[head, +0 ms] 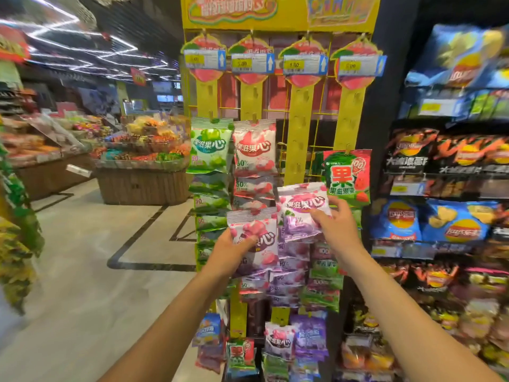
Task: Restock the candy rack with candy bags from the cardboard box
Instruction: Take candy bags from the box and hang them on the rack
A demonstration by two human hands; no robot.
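Holding two candy bags up at the yellow candy rack (296,139).
Gripping a pink candy bag (261,232) in the left hand (232,246), fingers (246,242) curled round its lower left edge, before the rack's second column. Pinching a purple candy bag (298,209) in the right hand (337,226) by its right edge, at the third column. Flanked on the right by chip shelves (446,175).

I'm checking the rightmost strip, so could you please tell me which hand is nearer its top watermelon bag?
Right. The right hand, holding a purple bag, is just below the watermelon bag; the left hand, holding a pink bag, is farther away, lower left.
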